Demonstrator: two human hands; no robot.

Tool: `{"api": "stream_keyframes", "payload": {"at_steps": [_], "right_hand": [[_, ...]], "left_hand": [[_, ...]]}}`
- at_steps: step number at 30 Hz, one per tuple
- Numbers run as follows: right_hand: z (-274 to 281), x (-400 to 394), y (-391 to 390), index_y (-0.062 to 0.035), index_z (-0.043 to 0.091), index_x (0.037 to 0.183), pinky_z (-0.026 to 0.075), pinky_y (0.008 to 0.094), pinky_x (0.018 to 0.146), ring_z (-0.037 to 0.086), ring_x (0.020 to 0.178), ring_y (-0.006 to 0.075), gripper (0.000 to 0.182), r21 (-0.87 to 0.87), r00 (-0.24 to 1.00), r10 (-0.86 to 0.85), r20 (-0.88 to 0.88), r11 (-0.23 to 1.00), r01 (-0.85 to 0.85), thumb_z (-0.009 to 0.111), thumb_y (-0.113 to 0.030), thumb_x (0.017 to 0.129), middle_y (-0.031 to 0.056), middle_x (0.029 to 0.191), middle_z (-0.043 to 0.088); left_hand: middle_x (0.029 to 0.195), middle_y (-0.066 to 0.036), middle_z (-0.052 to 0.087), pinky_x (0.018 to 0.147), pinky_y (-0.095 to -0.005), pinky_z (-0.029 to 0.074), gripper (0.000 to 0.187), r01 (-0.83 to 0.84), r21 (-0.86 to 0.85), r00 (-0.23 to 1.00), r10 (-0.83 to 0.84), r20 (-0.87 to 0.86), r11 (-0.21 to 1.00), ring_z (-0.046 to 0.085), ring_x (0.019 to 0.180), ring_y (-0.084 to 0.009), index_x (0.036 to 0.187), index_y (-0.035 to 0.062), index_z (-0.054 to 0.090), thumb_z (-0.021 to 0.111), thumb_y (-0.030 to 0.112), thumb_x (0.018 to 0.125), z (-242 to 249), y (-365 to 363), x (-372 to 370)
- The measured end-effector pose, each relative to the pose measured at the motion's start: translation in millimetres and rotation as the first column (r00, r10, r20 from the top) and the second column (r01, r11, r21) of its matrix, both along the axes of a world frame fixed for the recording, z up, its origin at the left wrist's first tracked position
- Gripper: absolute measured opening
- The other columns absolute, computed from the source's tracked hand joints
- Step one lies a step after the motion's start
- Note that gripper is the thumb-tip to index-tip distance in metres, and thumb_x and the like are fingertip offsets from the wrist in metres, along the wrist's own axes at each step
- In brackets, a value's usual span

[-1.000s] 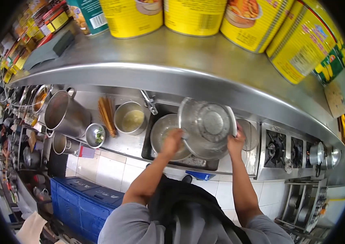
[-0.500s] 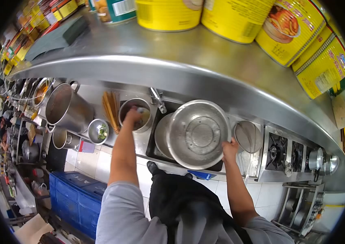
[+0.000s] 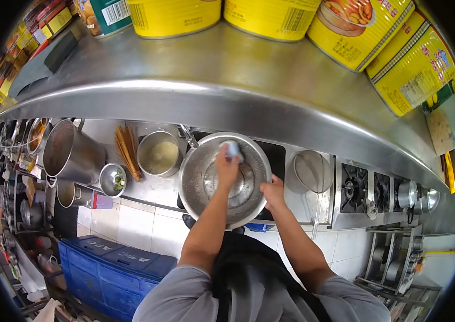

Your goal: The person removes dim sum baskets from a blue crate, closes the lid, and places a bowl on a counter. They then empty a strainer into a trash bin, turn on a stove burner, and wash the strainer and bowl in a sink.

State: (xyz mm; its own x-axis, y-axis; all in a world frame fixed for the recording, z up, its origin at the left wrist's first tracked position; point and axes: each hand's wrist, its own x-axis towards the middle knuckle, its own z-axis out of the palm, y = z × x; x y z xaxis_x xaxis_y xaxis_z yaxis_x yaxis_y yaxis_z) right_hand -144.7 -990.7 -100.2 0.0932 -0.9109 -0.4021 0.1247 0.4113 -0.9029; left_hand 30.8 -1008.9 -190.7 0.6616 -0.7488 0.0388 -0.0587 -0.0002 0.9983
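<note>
A large round metal basin (image 3: 194,185) is held over the sink, wet inside, with water spots on its wall. My right hand (image 3: 273,193) grips its rim at the right side. Inside the basin, my left hand (image 3: 227,170) presses a pale blue-and-white sponge (image 3: 232,151) against the far part of the wall; my fingers partly cover it. Left of the basin stands a metal pot (image 3: 158,154) with cloudy, yellowish liquid in it. The tap (image 3: 188,137) is just behind the basin's left edge.
A bundle of bamboo sticks (image 3: 126,153), a small bowl with green bits (image 3: 112,180) and a tall stockpot (image 3: 74,153) sit to the left. A mesh strainer (image 3: 312,170) and gas burners (image 3: 355,185) are to the right. A steel shelf (image 3: 227,70) with yellow cans overhangs the counter.
My left hand has moved right, out of the pot and into the basin, with the sponge. The basin has shifted left in view, partly with the camera, and my right hand still holds its rim.
</note>
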Motion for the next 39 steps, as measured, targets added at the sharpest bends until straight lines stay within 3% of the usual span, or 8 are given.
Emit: {"api": "stream_keyframes", "payload": {"at_steps": [6, 10, 14, 17, 21, 25, 30, 39], "right_hand": [[2, -31, -17, 0.0030, 0.068, 0.094, 0.044, 0.0319, 0.056, 0.056, 0.063, 0.0150, 0.031, 0.017, 0.996, 0.086, -0.022, 0.996, -0.086, 0.057, 0.005, 0.065, 0.0050, 0.075, 0.063], [34, -19, 4, 0.0044, 0.067, 0.101, 0.048, 0.0317, 0.061, 0.060, 0.070, 0.0166, 0.037, -0.086, 0.977, 0.035, -0.210, 0.995, -0.054, 0.058, 0.005, 0.065, 0.0073, 0.082, 0.066], [29, -26, -8, 0.0037, 0.067, 0.113, 0.051, 0.0326, 0.065, 0.063, 0.071, 0.0190, 0.049, -0.116, 0.959, 0.025, -0.281, 0.991, -0.060, 0.058, 0.004, 0.065, 0.0087, 0.082, 0.066], [42, -43, -8, 0.0023, 0.067, 0.116, 0.052, 0.0327, 0.071, 0.065, 0.077, 0.0226, 0.050, 0.034, 0.947, 0.084, -0.308, 0.996, -0.078, 0.057, 0.004, 0.067, 0.0109, 0.088, 0.067], [15, -44, -13, 0.0023, 0.064, 0.118, 0.051, 0.0287, 0.077, 0.065, 0.085, 0.0170, 0.047, -0.659, 0.770, -0.212, -0.602, 0.677, -0.328, 0.055, 0.005, 0.072, 0.0069, 0.095, 0.068], [51, -38, -11, 0.0029, 0.068, 0.109, 0.048, 0.0287, 0.086, 0.061, 0.102, 0.0161, 0.042, -0.226, 0.954, 0.036, -0.298, 0.968, -0.107, 0.055, 0.008, 0.069, 0.0113, 0.116, 0.064], [73, -38, -22, 0.0016, 0.071, 0.106, 0.044, 0.0320, 0.100, 0.059, 0.117, 0.0255, 0.042, -0.650, 0.935, -0.137, -0.326, 0.751, -0.116, 0.052, 0.008, 0.069, 0.0140, 0.126, 0.060], [90, -19, -12, 0.0050, 0.071, 0.105, 0.042, 0.0358, 0.108, 0.056, 0.128, 0.0305, 0.042, -0.678, 0.963, -0.028, -0.267, 0.715, -0.167, 0.051, 0.016, 0.069, 0.0169, 0.137, 0.056]], "left_hand": [[0.120, -0.017, 0.054, 0.100, -0.0465, 0.044, 0.053, 0.491, -0.283, 0.811, -0.313, 0.495, 0.824, 0.054, 0.108, -0.0382, 0.134, 0.0075, 0.051, 0.061, -0.008, 0.084, 44, 8, -55], [0.120, -0.024, 0.053, 0.100, -0.0513, 0.042, 0.048, -0.326, -0.055, 0.915, 0.330, 0.233, 0.944, 0.052, 0.110, -0.0445, 0.128, -0.0018, 0.051, 0.059, -0.006, 0.081, 52, -44, -14], [0.118, -0.027, 0.055, 0.098, -0.0533, 0.041, 0.041, 0.103, -0.266, 0.718, 0.113, 0.686, 0.958, 0.053, 0.108, -0.0459, 0.122, -0.0023, 0.056, 0.058, -0.003, 0.081, 87, -42, -45], [0.117, -0.030, 0.059, 0.097, -0.0568, 0.042, 0.042, 0.109, 0.464, 0.756, -0.376, 0.536, 0.879, 0.055, 0.107, -0.0488, 0.121, -0.0011, 0.061, 0.059, -0.002, 0.079, 97, -42, 12], [0.122, -0.029, 0.060, 0.103, -0.0561, 0.040, 0.047, 0.184, -0.049, 0.699, -0.095, 0.709, 0.982, 0.054, 0.113, -0.0492, 0.125, 0.0002, 0.060, 0.062, 0.000, 0.078, 61, -56, 14], [0.108, -0.027, 0.066, 0.095, -0.0571, 0.043, 0.027, 0.108, 0.191, 0.538, -0.219, 0.814, 0.976, 0.060, 0.102, -0.0460, 0.103, 0.0041, 0.069, 0.067, 0.014, 0.078, 108, -49, -2], [0.117, -0.016, 0.057, 0.088, -0.0513, 0.042, 0.034, -0.275, 0.369, 0.501, -0.195, 0.843, 0.888, 0.055, 0.107, -0.0363, 0.116, 0.0139, 0.065, 0.062, 0.012, 0.082, 58, -1, 35], [0.112, -0.013, 0.057, 0.093, -0.0488, 0.043, 0.038, 0.023, 0.236, 0.354, -0.229, 0.907, 0.971, 0.056, 0.107, -0.0321, 0.124, 0.0175, 0.063, 0.060, 0.011, 0.086, 55, -9, 47]]}}
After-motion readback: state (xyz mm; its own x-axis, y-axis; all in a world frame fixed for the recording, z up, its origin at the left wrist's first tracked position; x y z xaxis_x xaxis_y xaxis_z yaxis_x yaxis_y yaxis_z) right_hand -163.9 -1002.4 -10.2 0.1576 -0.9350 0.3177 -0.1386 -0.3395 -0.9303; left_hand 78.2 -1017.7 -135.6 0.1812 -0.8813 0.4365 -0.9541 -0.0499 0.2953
